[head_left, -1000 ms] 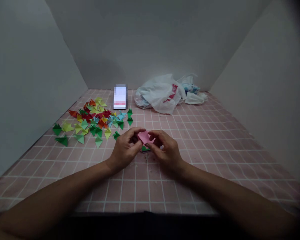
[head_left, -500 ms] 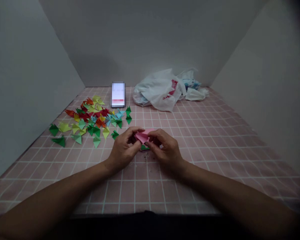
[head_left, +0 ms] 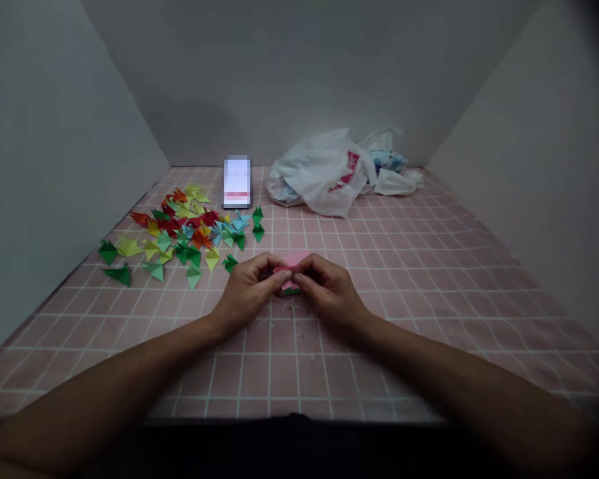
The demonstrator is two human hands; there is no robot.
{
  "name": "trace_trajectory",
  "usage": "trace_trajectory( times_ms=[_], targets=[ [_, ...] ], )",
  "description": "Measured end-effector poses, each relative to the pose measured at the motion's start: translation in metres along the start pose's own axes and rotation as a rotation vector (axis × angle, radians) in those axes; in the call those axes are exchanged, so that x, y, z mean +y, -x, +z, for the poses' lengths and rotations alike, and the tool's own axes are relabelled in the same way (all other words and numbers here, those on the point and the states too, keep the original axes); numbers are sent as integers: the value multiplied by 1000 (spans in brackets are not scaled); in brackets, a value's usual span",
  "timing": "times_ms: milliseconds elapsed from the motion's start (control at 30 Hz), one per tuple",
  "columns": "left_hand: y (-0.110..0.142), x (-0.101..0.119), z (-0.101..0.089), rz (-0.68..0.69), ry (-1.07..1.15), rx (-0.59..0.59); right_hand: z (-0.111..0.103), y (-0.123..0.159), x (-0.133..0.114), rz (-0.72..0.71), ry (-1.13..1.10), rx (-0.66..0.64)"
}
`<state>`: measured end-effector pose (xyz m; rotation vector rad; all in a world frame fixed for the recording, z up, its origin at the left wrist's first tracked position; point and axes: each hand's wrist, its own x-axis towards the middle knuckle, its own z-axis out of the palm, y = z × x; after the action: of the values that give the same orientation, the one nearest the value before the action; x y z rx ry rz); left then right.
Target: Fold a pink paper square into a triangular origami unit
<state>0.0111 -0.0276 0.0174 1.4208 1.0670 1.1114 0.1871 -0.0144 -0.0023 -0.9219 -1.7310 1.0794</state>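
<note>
My left hand [head_left: 249, 290] and my right hand [head_left: 329, 293] meet at the middle of the pink tiled surface [head_left: 409, 293]. Both pinch a small pink piece of paper [head_left: 293, 261] between thumbs and fingertips, pressing it low against the surface. A bit of green paper [head_left: 290, 290] shows just under the pink one, between the hands. To the left lies a scatter of several folded paper triangles [head_left: 184, 236] in green, yellow, red, orange and light blue.
A phone [head_left: 237, 181] with a lit screen stands at the back, near the wall. White plastic bags [head_left: 329, 173] lie crumpled at the back right. Grey walls close in the left, back and right sides.
The pink paper was held up and partly unfolded; now both hands have lowered it and pressed it flatter and narrower between the fingertips. The view has tilted slightly.
</note>
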Motion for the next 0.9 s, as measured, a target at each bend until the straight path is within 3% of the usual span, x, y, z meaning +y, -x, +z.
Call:
trace_trajectory(
  times_ms=[167,400,600,900],
  targets=[
    [0,2,1,-127,43,-10,1,1,-3,43,12,34],
    [-1,-2,2,-160,133,-2,6,-1,-4,296,-415,-41],
    [0,-2,2,-172,127,43,5,0,-5,324,-452,8],
    [-1,-3,2,-216,204,13,3,-2,-3,297,-437,19]
  ],
)
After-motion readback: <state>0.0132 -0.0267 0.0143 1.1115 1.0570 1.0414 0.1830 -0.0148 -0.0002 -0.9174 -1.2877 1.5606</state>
